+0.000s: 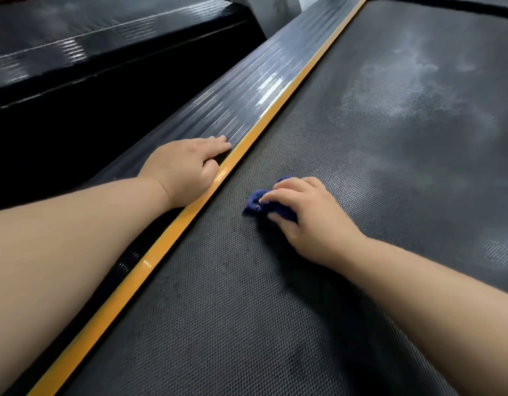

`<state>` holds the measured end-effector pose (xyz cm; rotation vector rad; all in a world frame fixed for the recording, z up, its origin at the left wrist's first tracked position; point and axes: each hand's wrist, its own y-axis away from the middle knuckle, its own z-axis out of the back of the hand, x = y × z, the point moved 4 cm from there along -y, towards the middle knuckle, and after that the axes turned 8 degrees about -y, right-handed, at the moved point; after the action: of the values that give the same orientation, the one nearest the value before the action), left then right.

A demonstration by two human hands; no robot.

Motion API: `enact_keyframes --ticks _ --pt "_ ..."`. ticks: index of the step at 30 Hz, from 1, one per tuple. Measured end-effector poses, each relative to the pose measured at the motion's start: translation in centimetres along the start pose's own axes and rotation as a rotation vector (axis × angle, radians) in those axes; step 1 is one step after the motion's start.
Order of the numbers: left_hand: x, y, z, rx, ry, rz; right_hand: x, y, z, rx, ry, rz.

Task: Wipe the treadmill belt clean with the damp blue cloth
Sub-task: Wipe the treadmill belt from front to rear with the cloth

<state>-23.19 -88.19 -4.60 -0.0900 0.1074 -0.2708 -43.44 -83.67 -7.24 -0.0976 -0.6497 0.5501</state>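
Observation:
The dark textured treadmill belt [361,167] fills the right and lower part of the head view, with pale dusty smears further up it. A small bunched blue cloth [257,202] lies pressed on the belt under my right hand [307,215], whose fingers curl over it. Only the cloth's left end and a bit above my fingers show. My left hand [187,164] rests flat, palm down, on the ribbed side rail [241,101] just left of the belt, fingers spread and holding nothing.
A glossy yellow strip [190,210] runs diagonally between the side rail and the belt. Left of the rail is a dark gap and another black ribbed surface [75,38]. A white object [275,10] stands at the top.

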Motion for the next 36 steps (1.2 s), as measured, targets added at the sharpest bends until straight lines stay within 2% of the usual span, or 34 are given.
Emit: enact_keyframes --ticks 2,5,7,9,12,15,17,21,22,24,27,29,31,33,35,36 --pt "0.1 0.0 0.1 0.008 0.010 -0.007 -1.0 -2.4 -0.2 -0.027 0.027 -0.054" --pt "0.0 0.0 0.3 0.000 0.028 0.000 -3.6 -7.0 0.9 -0.084 0.088 -0.301" --pt "0.0 0.0 0.2 -0.003 0.044 -0.006 -3.7 -7.7 0.6 -0.126 0.106 -0.384" --pt "0.2 0.0 0.1 -0.020 0.054 -0.003 -1.9 -6.5 -0.6 -0.111 0.075 -0.318" --pt "0.3 -0.1 0.1 -0.044 0.058 0.018 2.9 -2.3 -2.8 -0.014 0.012 -0.038" --pt "0.1 -0.1 0.0 -0.010 0.064 0.022 3.2 -2.0 -1.9 0.119 0.008 0.060" --pt "0.3 -0.2 0.0 0.002 0.071 0.013 0.9 -4.8 -0.9 0.081 0.083 -0.014" --pt "0.4 -0.3 0.0 -0.027 0.084 0.017 -2.6 -8.6 0.2 -0.076 0.039 -0.417" --pt "0.4 -0.2 0.0 -0.034 0.090 0.015 -2.2 -8.4 -0.3 -0.077 0.014 -0.440" --pt "0.6 -0.1 0.1 -0.043 0.111 0.013 0.4 -6.7 -1.4 -0.074 -0.087 -0.362" --pt "0.7 -0.2 0.0 -0.044 0.126 0.014 4.3 -3.4 -3.1 0.084 -0.180 -0.199" --pt "0.7 -0.1 0.0 -0.045 0.138 0.007 3.8 -3.9 -2.8 0.117 -0.177 -0.183" --pt "0.7 -0.1 0.0 -0.041 0.152 0.002 1.5 -5.9 -1.8 -0.011 -0.099 -0.245" --pt "0.7 -0.2 0.0 -0.043 0.152 0.006 -1.0 -7.9 -0.5 -0.133 -0.023 -0.409" --pt "0.9 -0.3 0.1 -0.057 0.157 0.016 -1.5 -8.8 -0.8 -0.117 0.061 -0.512" --pt "0.9 -0.3 0.1 -0.064 0.166 0.022 -1.0 -8.7 -1.3 -0.111 0.058 -0.496"
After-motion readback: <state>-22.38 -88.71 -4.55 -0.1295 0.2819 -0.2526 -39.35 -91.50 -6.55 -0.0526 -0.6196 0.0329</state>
